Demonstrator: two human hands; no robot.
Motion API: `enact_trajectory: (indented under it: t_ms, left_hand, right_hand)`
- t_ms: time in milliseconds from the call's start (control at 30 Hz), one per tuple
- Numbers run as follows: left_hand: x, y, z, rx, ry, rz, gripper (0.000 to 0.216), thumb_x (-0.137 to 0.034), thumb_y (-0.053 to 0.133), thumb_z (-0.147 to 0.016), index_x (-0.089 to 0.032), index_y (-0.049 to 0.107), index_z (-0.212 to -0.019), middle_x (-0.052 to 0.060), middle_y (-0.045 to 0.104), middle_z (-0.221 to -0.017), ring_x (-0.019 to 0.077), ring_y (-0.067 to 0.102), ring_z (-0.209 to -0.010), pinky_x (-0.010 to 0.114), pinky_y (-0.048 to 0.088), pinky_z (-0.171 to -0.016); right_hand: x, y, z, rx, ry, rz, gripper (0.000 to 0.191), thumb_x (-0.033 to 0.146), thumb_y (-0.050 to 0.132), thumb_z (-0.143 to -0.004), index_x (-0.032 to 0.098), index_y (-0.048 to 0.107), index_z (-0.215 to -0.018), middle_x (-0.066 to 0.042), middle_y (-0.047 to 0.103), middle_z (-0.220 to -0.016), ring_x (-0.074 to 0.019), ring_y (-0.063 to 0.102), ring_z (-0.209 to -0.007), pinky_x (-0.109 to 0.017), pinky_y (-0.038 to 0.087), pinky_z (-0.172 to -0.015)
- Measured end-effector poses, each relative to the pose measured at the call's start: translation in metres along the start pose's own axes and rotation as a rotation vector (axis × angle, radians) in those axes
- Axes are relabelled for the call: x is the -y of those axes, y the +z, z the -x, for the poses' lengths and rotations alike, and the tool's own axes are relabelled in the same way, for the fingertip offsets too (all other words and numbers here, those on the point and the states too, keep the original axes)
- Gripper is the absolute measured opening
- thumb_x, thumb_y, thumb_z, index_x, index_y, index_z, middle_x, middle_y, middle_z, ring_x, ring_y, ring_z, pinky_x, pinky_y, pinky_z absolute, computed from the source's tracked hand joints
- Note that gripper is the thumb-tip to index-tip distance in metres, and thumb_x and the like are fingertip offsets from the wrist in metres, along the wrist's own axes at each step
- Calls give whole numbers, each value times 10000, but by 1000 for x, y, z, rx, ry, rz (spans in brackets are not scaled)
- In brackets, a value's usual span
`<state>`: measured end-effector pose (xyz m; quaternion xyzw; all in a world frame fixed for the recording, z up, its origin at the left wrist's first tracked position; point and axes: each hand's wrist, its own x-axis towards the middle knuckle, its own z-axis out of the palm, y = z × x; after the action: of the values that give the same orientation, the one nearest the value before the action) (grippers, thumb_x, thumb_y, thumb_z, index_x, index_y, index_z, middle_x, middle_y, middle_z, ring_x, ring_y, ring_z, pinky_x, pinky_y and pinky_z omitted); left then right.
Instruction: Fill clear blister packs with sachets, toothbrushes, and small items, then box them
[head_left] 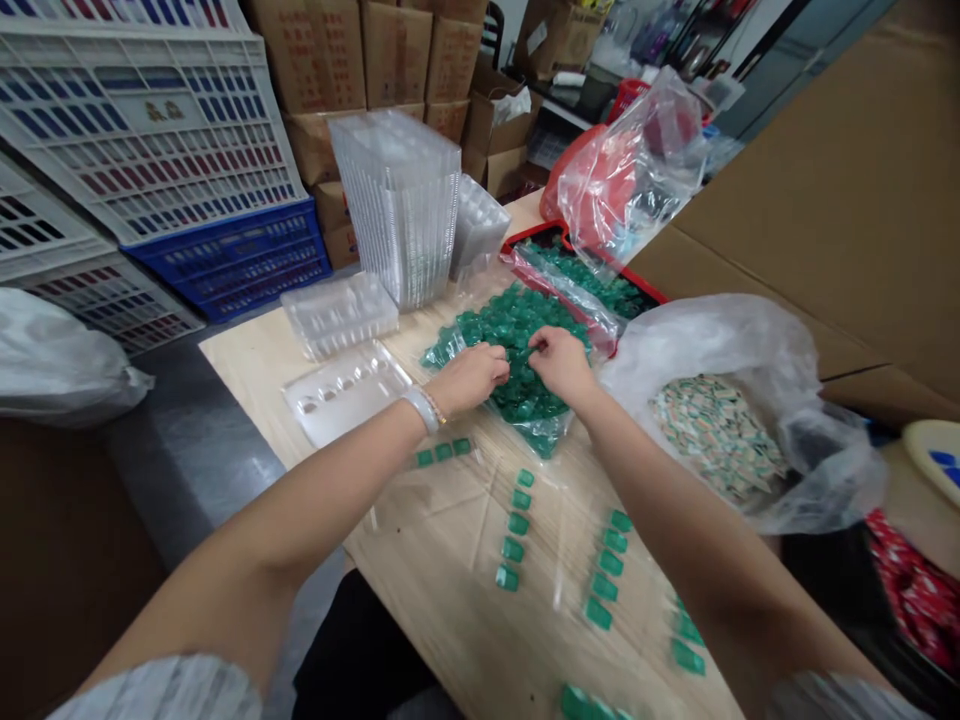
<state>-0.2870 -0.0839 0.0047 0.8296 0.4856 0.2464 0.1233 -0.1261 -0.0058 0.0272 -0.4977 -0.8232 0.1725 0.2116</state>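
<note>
A heap of small, translucent green cup-shaped pieces (pixel 517 312) lies on clear plastic on the wooden table. Over its left part is my left hand (pixel 471 376), fingers curled together; whatever they hold is hidden. My right hand (pixel 562 362) pinches at the heap's right side, and what sits between its fingertips is too small to make out. Nearer to me, green pieces stand in short rows, including a middle row (pixel 513 524) and a right row (pixel 609 570), on what looks like clear film. A clear moulded tray (pixel 341 392) lies left of my left hand.
Tall stacked clear trays (pixel 401 205) stand at the back left of the table. Behind the heap, a red-rimmed tray (pixel 652 290) holds more green pieces. A plastic bag (pixel 720 325) of small flat pieces stands right of my right arm, beside a large cardboard flap (pixel 825 210).
</note>
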Motion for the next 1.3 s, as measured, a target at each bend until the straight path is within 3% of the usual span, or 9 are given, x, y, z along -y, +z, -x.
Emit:
enact_trajectory:
  t_ms: [67, 133, 300, 467, 700, 800, 900, 1067, 1300]
  left_hand:
    - [6, -4, 6, -31, -38, 67, 247, -137, 410, -792, -154, 648, -729, 56, 578, -784, 147, 502, -761, 265, 381, -749]
    - [13, -6, 10, -101, -159, 149, 230, -143, 432, -785, -146, 661, -768, 61, 607, -801, 149, 526, -782, 264, 393, -763]
    - [26, -9, 7, -201, -418, 381, 191, -153, 487, -756, -114, 668, -804, 64, 663, -844, 149, 572, -804, 261, 422, -762]
    - [32, -9, 2, -279, -567, 511, 168, -151, 526, -721, -78, 656, -798, 70, 665, -794, 139, 579, -743, 254, 440, -716]
    - [26, -24, -8, -218, -538, 431, 275, -126, 528, -710, -59, 606, -964, 95, 634, -904, 164, 558, -825, 299, 403, -812]
    - [10, -42, 27, -287, -569, 567, 249, -88, 427, -740, -92, 609, -910, 68, 625, -912, 150, 542, -845, 290, 404, -806]
    - [-21, -50, 99, -358, -643, 798, 321, -72, 379, -741, -133, 566, -994, 40, 614, -913, 115, 537, -744, 253, 431, -706]
    - [-80, -20, 201, -521, -975, 836, 212, -182, 480, -754, -169, 583, -939, 43, 595, -874, 119, 531, -680, 243, 439, -631]
    - [-92, 13, 212, -620, -924, 739, 272, -197, 521, -751, -204, 614, -1007, 60, 582, -984, 171, 535, -918, 302, 412, -835]
  right_hand:
    - [0, -6, 0, 54, 84, -122, 132, 120, 481, -552, 167, 532, -665, 27, 479, -568, -115, 452, -537, -254, 391, -555]
    - [10, -7, 10, 249, 111, -319, 141, 154, 515, -570, 168, 526, -710, 38, 489, -576, -102, 458, -515, -235, 389, -520]
    - [66, 23, 63, 697, -113, -412, 72, 160, 543, -636, 164, 541, -709, 41, 510, -581, -85, 473, -531, -202, 382, -513]
    - [109, 59, 92, 647, -297, -223, 132, 90, 510, -698, 170, 603, -747, 3, 600, -682, -108, 526, -632, -223, 402, -607]
    - [118, 68, 109, 626, -509, 45, 183, 146, 475, -778, 172, 647, -837, -60, 634, -847, -175, 523, -842, -311, 361, -768]
    - [115, 69, 122, 586, -578, 38, 217, 190, 492, -784, 181, 612, -964, -64, 616, -922, -185, 499, -894, -334, 337, -797]
    - [110, 73, 130, 564, -613, 17, 208, 199, 499, -789, 191, 603, -969, -60, 604, -916, -188, 482, -907, -342, 322, -806]
    - [108, 74, 131, 586, -610, 16, 170, 180, 480, -802, 180, 594, -927, -64, 594, -892, -184, 483, -903, -342, 324, -803]
    - [111, 66, 143, 609, -664, -48, 170, 153, 482, -792, 165, 555, -945, -60, 577, -928, -171, 483, -899, -322, 351, -808]
